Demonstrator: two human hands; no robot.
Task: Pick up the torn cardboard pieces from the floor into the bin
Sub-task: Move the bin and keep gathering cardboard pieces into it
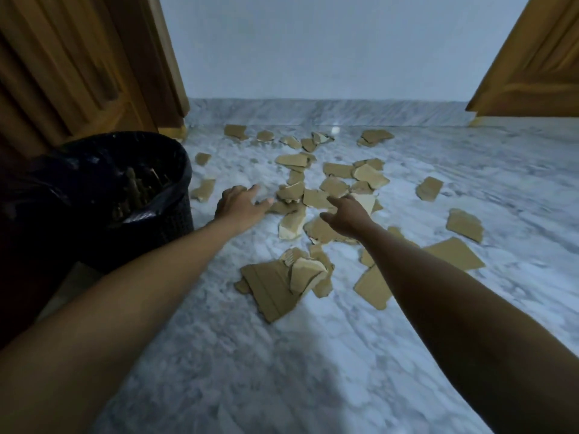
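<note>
While both arms reach out over the marble floor (313,355), I see the left hand (242,205) low beside the bin (175,214), fingers spread and relaxed, gripping nothing, fingertips at the edge of the nearest cardboard pieces (316,198). My right hand (347,214) hangs over the middle of the scatter with its fingers extended forward and loose; it holds nothing either. Torn brown pieces lie strewn from the far wall (313,51) back toward me, thickest between the two hands, with a larger slab (272,289) nearer and a few strays off to the right. Inside the black-lined bin on the left I can make out some cardboard already standing. Wooden doors (78,64) frame both sides.
</note>
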